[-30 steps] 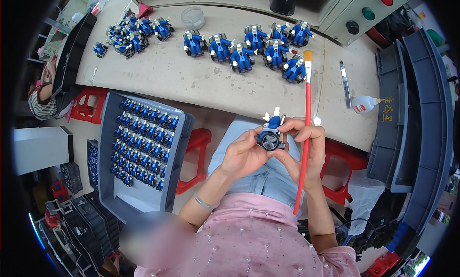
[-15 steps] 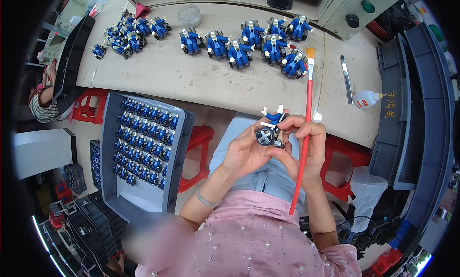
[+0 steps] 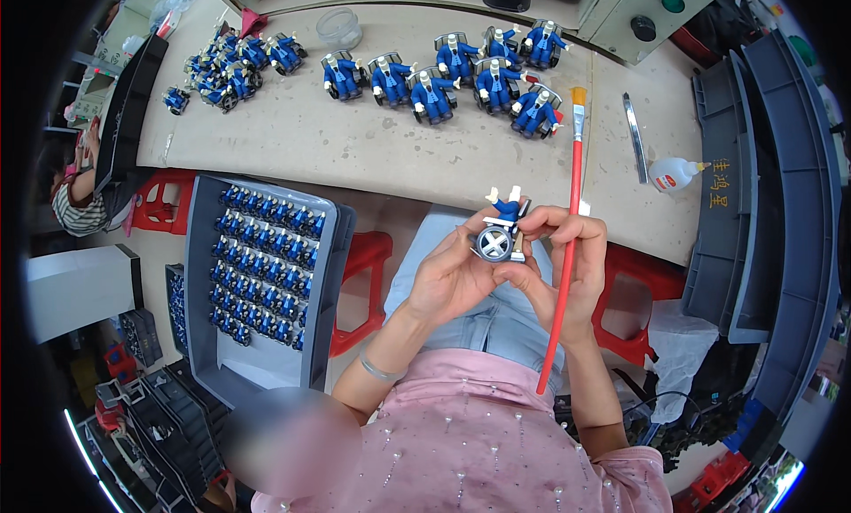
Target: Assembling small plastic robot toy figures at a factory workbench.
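Over my lap, at the near edge of the workbench (image 3: 372, 149), I hold a small blue toy figure in a wheelchair (image 3: 502, 231) between both hands, its spoked wheel turned up toward me. My left hand (image 3: 452, 278) cups it from below and the side, fingers closed against the wheel; my right hand (image 3: 563, 265) pinches its other side while also clamping a long red-handled paintbrush (image 3: 566, 247) between the fingers, bristles pointing away toward the bench. By my reading, this is the inspection or touch-up step on one piece: the brush is parked, not yet applied. The next move would call for a firm one-handed hold on the toy by the left hand, so the right can swing the brush tip round to the spot needing work. More finished figures stand in a row (image 3: 461, 70) and a cluster (image 3: 230, 61) on the bench, a grey tray of them (image 3: 266, 265) sits at my left, and a small glue bottle (image 3: 674, 173) lies at the right.
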The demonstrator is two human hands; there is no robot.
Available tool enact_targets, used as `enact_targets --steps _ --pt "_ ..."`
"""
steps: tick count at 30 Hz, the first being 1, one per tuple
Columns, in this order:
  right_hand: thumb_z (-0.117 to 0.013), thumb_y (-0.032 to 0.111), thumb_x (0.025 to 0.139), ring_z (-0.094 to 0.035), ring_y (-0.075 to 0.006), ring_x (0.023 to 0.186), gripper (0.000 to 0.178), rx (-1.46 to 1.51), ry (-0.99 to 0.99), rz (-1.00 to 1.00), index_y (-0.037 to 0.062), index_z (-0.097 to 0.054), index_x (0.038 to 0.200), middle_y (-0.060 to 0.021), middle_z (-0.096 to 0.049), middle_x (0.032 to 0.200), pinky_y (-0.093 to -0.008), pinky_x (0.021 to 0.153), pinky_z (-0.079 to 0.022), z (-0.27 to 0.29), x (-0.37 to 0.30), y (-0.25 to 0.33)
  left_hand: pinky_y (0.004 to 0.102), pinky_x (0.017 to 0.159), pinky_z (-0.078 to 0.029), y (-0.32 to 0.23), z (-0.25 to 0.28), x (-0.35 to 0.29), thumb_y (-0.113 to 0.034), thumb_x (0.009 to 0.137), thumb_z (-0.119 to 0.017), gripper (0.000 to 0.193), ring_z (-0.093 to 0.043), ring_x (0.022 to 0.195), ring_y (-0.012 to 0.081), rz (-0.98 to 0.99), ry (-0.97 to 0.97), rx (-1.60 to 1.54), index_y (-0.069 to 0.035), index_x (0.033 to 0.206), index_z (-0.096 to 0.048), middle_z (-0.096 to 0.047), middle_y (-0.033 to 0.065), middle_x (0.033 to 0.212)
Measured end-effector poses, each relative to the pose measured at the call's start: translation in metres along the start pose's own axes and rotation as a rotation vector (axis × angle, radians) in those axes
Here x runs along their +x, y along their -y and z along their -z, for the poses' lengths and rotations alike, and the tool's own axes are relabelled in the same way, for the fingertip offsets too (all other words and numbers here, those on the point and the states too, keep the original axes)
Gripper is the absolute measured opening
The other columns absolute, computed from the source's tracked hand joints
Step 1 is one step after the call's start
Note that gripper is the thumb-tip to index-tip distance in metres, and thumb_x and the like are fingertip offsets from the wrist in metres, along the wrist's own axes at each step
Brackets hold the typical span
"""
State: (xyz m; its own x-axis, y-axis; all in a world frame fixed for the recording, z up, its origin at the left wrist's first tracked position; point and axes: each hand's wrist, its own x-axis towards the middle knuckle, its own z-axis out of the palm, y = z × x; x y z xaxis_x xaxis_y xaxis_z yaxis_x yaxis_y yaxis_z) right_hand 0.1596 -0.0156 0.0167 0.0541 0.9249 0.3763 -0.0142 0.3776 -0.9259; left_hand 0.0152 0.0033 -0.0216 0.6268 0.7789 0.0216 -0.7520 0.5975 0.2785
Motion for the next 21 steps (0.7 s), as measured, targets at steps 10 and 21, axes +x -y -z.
enact_targets --steps 10,21 --pt "-0.073 -0.005 0.074 -0.060 -0.0239 0.097 0.047 0.109 -0.099 -0.128 0.0048 -0.038 0.103 -0.0209 -0.055 0.110 -0.0357 0.085 -0.050 0.005 -0.008 -0.001 0.0286 0.074 -0.052 -0.019 -0.016 -0.002 -0.047 0.071 -0.078 0.091 -0.059 0.102 0.0157 -0.090 -0.250 0.612 0.000 0.136 -0.035 -0.057 0.0099 0.118" --pt "-0.078 0.001 0.071 -0.060 -0.0227 0.097 0.052 -0.115 0.012 -0.032 0.0056 -0.038 0.103 -0.0189 -0.057 0.111 -0.0345 0.086 -0.049 0.009 -0.010 -0.005 0.0227 0.076 -0.048 -0.012 -0.028 -0.001 -0.023 0.063 -0.088 0.079 -0.060 0.086 0.0091 -0.277 -0.345 0.854 -0.002 0.126 -0.046 -0.049 -0.0023 0.086"
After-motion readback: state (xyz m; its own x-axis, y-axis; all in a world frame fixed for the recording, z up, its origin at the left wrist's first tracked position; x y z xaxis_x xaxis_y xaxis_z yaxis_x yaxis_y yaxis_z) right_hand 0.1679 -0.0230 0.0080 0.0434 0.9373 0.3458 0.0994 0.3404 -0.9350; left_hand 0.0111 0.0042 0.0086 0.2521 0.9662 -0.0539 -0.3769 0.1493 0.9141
